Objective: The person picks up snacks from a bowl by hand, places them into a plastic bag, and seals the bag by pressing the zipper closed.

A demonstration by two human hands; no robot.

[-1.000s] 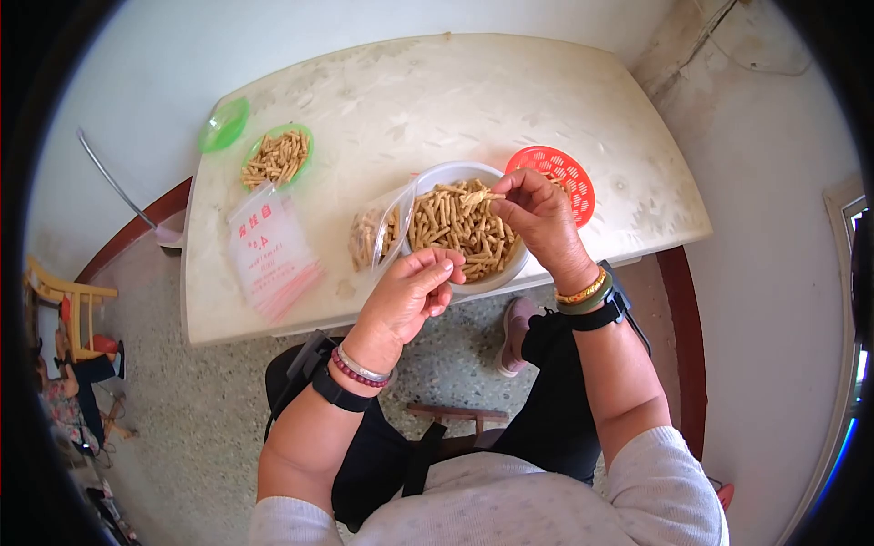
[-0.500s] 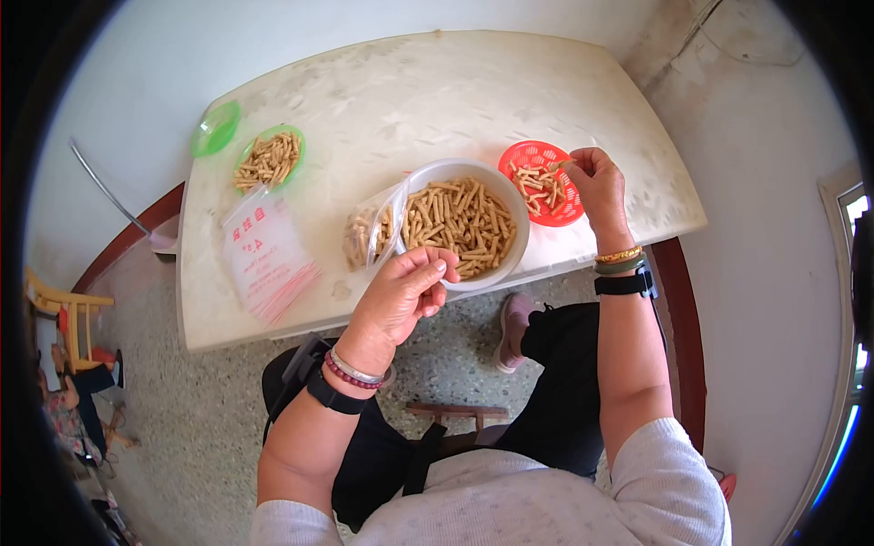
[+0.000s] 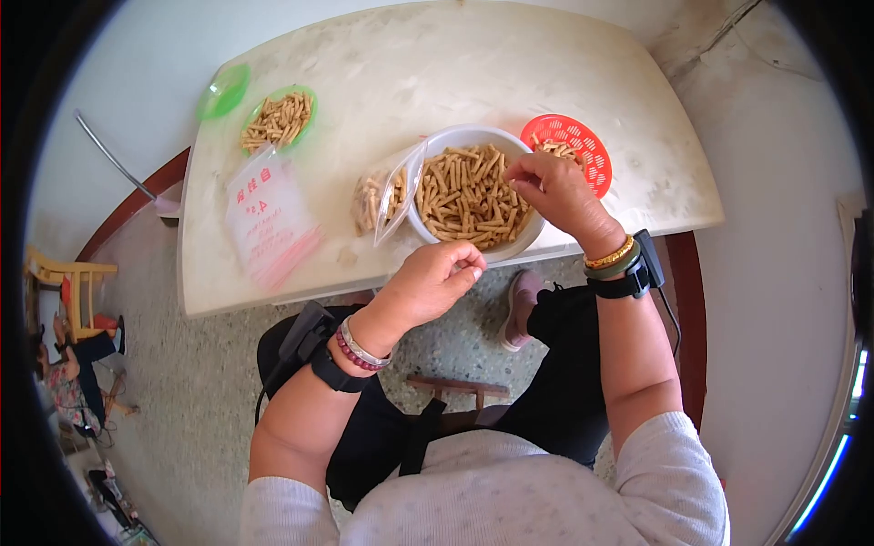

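A white bowl (image 3: 531, 238) full of short tan sticks stands near the table's front edge. My left hand (image 3: 437, 281) is closed at the bowl's front rim, fingertips pinched; anything between them is too small to make out. Over the bowl's right side hangs my right hand (image 3: 560, 196), thumb and fingers pressed together, their contents hidden. Behind it, a red basket (image 3: 596, 162) holds some pale sticks, partly covered by the hand. A clear bag (image 3: 387, 196) with sticks inside leans against the bowl's left side, its mouth open.
On the table (image 3: 437, 73), a green dish (image 3: 314, 105) of sticks and a green lid or dish (image 3: 225, 91) lie at the back left. Printed plastic bags (image 3: 269, 218) lie in front of them. A seated person (image 3: 68, 373) and a yellow chair (image 3: 82, 291) are at far left.
My right hand has moved left from the red basket to over the bowl. My left hand has shifted slightly right and its fingers have curled in. The view has shifted a little.
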